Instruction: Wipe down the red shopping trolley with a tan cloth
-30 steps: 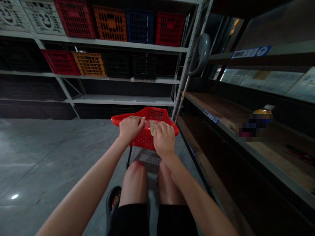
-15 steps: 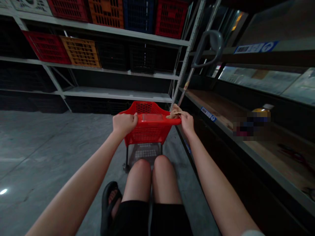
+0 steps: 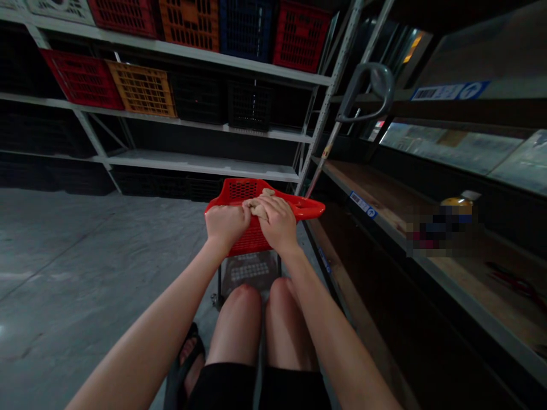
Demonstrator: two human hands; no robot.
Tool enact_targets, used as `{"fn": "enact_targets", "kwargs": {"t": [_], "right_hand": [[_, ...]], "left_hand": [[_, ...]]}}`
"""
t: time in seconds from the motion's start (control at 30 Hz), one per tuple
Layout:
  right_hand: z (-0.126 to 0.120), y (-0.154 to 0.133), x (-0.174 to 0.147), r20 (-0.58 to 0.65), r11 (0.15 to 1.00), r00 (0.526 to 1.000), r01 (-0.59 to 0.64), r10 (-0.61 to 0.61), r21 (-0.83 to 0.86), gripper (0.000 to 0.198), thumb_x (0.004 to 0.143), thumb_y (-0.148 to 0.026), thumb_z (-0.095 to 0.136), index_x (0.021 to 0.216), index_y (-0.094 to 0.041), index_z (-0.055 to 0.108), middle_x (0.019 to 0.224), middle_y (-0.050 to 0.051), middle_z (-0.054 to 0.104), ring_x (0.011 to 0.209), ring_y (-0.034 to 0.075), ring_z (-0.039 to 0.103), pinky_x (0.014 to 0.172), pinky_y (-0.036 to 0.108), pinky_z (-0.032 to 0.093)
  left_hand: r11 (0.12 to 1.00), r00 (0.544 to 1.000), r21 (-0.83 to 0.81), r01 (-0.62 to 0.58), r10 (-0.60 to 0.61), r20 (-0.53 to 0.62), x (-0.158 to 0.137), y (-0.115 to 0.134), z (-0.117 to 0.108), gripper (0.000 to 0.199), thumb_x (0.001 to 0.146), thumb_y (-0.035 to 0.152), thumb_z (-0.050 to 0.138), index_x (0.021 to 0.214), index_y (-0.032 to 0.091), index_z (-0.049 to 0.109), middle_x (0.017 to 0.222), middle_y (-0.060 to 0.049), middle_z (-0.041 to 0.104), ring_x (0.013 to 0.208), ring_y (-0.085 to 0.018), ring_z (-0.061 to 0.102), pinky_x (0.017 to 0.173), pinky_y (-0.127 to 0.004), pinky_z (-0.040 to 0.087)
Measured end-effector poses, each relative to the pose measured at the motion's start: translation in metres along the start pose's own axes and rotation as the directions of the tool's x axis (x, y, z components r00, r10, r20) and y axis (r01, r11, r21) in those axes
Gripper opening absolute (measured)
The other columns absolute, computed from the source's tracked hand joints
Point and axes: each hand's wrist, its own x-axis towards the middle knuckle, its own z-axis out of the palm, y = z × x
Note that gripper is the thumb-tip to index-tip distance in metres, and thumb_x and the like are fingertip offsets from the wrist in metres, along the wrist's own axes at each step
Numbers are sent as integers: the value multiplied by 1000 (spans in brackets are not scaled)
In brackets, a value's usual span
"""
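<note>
A red shopping cart (image 3: 250,236) stands in front of my knees. My left hand (image 3: 228,223) is closed around the left part of its handle. Close beside it, my right hand (image 3: 277,219) presses a crumpled beige cloth (image 3: 257,208) onto the middle of the handle, its fingers wrapped over the cloth. Part of the cloth is hidden under those fingers. The right end of the handle (image 3: 314,209) is bare.
A white metal rack (image 3: 205,163) with red (image 3: 83,80), yellow (image 3: 143,88) and black crates stands ahead. Along my right runs a wooden shelf (image 3: 453,267) bearing a blurred-out item with a yellow bottle (image 3: 459,201). A grey-handled pole (image 3: 367,91) leans near the corner.
My right hand has slid left along the handle with the cloth, from the right end to beside my left hand. My left hand stays on the handle.
</note>
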Motion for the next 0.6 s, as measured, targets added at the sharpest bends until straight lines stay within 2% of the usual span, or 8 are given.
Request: {"fn": "enact_targets", "kwargs": {"t": [0.1, 0.2, 0.27, 0.33, 0.4, 0.47, 0.53, 0.6], "right_hand": [[-5, 26, -19, -111, 998, 992, 65, -68, -25, 34, 98, -27, 48, 127, -22, 68, 128, 7, 72, 124, 25, 60, 114, 46, 42], [-12, 64, -49, -246, 989, 959, 124, -141, -86, 41, 100, -33, 44, 134, -22, 64, 133, 9, 69, 132, 26, 57, 116, 50, 40], [-20, 94, -59, -266, 983, 951, 123, -156, -138, 43, 99, -36, 43, 132, -21, 65, 130, 11, 70, 130, 27, 59, 113, 50, 42], [-30, 123, -56, -237, 981, 963, 85, -126, -177, 39, 97, -38, 46, 118, -19, 73, 118, 12, 75, 120, 28, 65, 107, 46, 46], [-43, 150, -42, -155, 981, 988, -2, -28, -193, 35, 93, -38, 50, 101, -19, 78, 104, 12, 78, 105, 26, 70, 98, 41, 49], [-55, 170, -25, -78, 967, 983, -177, 165, -182, 33, 89, -37, 51, 88, -18, 78, 92, 12, 79, 89, 24, 71, 86, 36, 51], [-63, 182, -11, -48, 915, 925, -381, 378, -136, 38, 88, -38, 47, 79, -16, 77, 80, 11, 76, 76, 23, 69, 74, 33, 50], [-63, 183, -7, -66, 856, 858, -513, 510, -61, 44, 89, -40, 42, 81, -15, 77, 76, 10, 75, 72, 23, 68, 69, 33, 50]], "left_hand": [[1000, 1000, -9, -7, 7, 0, -1, 1, 0, 68, 101, 38, 22, 86, 8, 81, 81, -20, 77, 80, -35, 75, 68, -41, 48], [999, 1000, -32, -16, 16, -11, -2, 0, 0, 69, 101, 38, 21, 85, 9, 82, 78, -21, 76, 81, -35, 75, 69, -41, 48], [999, 999, -47, -28, 27, -20, -3, 1, 0, 69, 101, 39, 21, 86, 9, 82, 77, -20, 76, 82, -34, 75, 69, -41, 48], [998, 999, -56, -34, 33, -23, -4, 2, 0, 69, 101, 39, 21, 86, 10, 82, 77, -20, 76, 81, -34, 75, 69, -40, 48], [998, 999, -59, -35, 34, -25, -4, 5, 0, 69, 101, 39, 22, 86, 9, 82, 76, -20, 76, 81, -34, 75, 70, -41, 48], [997, 999, -62, -36, 34, -29, -5, 10, 0, 68, 101, 38, 23, 86, 9, 82, 77, -20, 76, 81, -34, 75, 70, -41, 48], [997, 999, -69, -40, 38, -34, -6, 15, 0, 68, 101, 38, 22, 86, 9, 82, 77, -20, 76, 81, -34, 75, 70, -41, 48], [996, 999, -74, -42, 40, -31, -7, 20, 0, 68, 101, 36, 22, 86, 8, 82, 78, -21, 76, 81, -34, 75, 70, -41, 48]]}}
